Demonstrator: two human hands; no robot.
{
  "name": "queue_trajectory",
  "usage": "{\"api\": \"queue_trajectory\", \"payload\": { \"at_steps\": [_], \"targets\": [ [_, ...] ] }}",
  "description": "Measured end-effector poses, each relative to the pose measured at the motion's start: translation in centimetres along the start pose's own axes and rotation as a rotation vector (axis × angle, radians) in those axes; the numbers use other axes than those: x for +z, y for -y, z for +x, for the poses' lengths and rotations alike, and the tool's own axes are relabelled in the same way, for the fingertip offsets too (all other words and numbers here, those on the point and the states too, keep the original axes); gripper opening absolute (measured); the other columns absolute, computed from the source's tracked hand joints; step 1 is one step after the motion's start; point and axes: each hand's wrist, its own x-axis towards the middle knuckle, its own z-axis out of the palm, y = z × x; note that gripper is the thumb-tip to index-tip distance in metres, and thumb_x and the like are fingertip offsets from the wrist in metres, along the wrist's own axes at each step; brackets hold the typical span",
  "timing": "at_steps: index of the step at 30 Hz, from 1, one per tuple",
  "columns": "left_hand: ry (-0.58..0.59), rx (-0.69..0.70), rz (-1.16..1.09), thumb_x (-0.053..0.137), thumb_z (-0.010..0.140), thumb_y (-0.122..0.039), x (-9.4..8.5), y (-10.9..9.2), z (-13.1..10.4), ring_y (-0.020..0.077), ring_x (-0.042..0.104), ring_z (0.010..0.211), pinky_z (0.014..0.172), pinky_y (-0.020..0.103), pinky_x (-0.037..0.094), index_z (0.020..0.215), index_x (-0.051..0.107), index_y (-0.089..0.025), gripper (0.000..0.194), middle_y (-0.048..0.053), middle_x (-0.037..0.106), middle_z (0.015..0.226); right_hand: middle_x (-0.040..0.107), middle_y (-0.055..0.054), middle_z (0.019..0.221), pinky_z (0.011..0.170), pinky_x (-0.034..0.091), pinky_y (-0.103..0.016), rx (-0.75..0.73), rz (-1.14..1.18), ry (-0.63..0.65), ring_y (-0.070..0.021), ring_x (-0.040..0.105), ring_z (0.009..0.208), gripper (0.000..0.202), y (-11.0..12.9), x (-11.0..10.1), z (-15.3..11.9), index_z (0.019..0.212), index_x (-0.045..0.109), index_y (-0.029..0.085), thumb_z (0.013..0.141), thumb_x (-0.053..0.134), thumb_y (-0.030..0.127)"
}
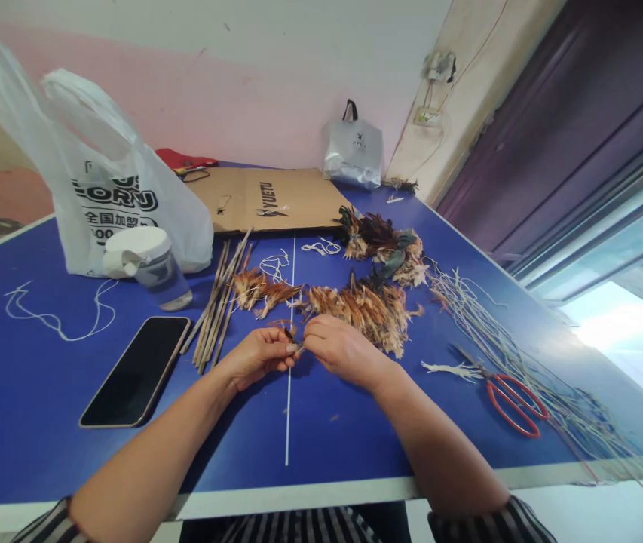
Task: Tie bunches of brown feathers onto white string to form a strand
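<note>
Both hands meet in the middle, low over the table. My left hand (267,353) is closed in a pinch, with a small brown and dark feather (289,332) showing above its thumb. Fingertips of my right hand (335,343) are pressed together just beside it, at a thin pale end between the hands; what they grip is too small to make out. Directly behind lies a pile of orange-brown feathers (363,313), with a smaller feather bunch (261,290) to its left. Darker feathers (381,234) are heaped farther back.
Left are thin sticks (219,302), a phone (136,372), a lidded plastic cup (163,279), a white plastic bag (129,204) and loose string (61,320). Red-handled scissors (516,403) lie right, by long pale cords (502,339). Behind are flat cardboard (304,200) and a silver bag (353,154).
</note>
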Motion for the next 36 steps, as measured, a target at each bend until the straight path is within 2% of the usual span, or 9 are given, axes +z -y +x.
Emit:
{"api": "queue_trajectory", "payload": {
  "at_steps": [6,11,20,27,30,33,34,36],
  "targets": [
    [0.01,-0.056,0.012,0.072,0.065,-0.017,0.2,-0.1,-0.2,0.0067,0.059,0.052,0.048,0.013,0.046,0.067,0.061,-0.008,0.014,0.008,0.068,0.071,0.058,-0.008,0.078,0.077,0.042,-0.03,-0.015,-0.058,0.02,-0.0179,0.05,0.084,0.018,0.1,0.4,0.2,0.074,0.057,0.014,0.087,0.045,0.015],
    [0.003,-0.078,0.032,0.074,0.063,-0.017,0.4,-0.2,-0.2,0.0063,0.057,0.05,0.046,0.013,0.044,0.065,0.062,-0.008,0.015,0.006,0.066,0.065,0.057,-0.007,0.076,0.076,0.042,-0.029,-0.043,-0.067,0.011,-0.0178,0.05,0.081,0.019,0.3,0.6,0.3,0.074,0.058,0.013,0.087,0.044,0.016],
    [0.0,0.01,0.066,0.076,0.06,-0.018,0.6,0.3,0.0,0.0082,0.058,0.05,0.047,0.016,0.045,0.072,0.06,-0.01,0.021,0.005,0.066,0.064,0.058,-0.007,0.078,0.077,0.042,-0.029,-0.063,-0.04,-0.016,-0.017,0.05,0.081,0.018,0.1,0.6,0.3,0.077,0.058,0.013,0.088,0.043,0.015],
    [-0.019,-0.011,0.171,0.073,0.062,-0.021,0.6,0.4,-0.1,0.0085,0.058,0.05,0.048,0.016,0.044,0.068,0.066,-0.008,0.016,0.007,0.066,0.063,0.06,-0.007,0.081,0.079,0.042,-0.029,-0.037,0.064,-0.078,-0.0172,0.051,0.088,0.015,0.0,1.2,0.3,0.083,0.059,0.015,0.087,0.045,0.016],
    [-0.053,-0.005,0.138,0.074,0.062,-0.021,0.6,0.3,-0.1,0.0082,0.058,0.049,0.047,0.016,0.044,0.07,0.066,-0.01,0.016,0.006,0.066,0.063,0.062,-0.007,0.086,0.083,0.04,-0.032,0.109,0.127,-0.26,-0.017,0.052,0.09,0.015,-1.5,1.2,-0.4,0.086,0.06,0.017,0.085,0.046,0.014],
    [-0.133,0.022,0.043,0.075,0.061,-0.018,0.5,0.1,0.0,0.0088,0.06,0.054,0.046,0.015,0.045,0.072,0.066,-0.01,0.016,0.006,0.068,0.068,0.062,-0.008,0.09,0.085,0.037,-0.037,0.423,0.079,-0.496,-0.0199,0.051,0.092,0.014,-3.7,1.0,-1.5,0.083,0.062,0.018,0.083,0.049,0.017],
    [-0.167,0.036,0.011,0.074,0.062,-0.017,0.5,0.0,0.1,0.0089,0.061,0.056,0.046,0.014,0.046,0.073,0.067,-0.01,0.016,0.007,0.069,0.072,0.063,-0.008,0.089,0.084,0.037,-0.038,0.51,0.043,-0.528,-0.021,0.051,0.091,0.013,-4.3,0.9,-1.8,0.082,0.063,0.019,0.082,0.05,0.018],
    [-0.234,0.048,-0.043,0.072,0.064,-0.014,0.4,-0.2,0.3,0.0086,0.062,0.058,0.046,0.012,0.047,0.076,0.067,-0.009,0.014,0.007,0.069,0.075,0.063,-0.007,0.085,0.081,0.037,-0.038,0.605,-0.016,-0.494,-0.0218,0.051,0.088,0.012,-5.3,0.8,-1.9,0.078,0.065,0.019,0.08,0.053,0.02]
  ]
}}
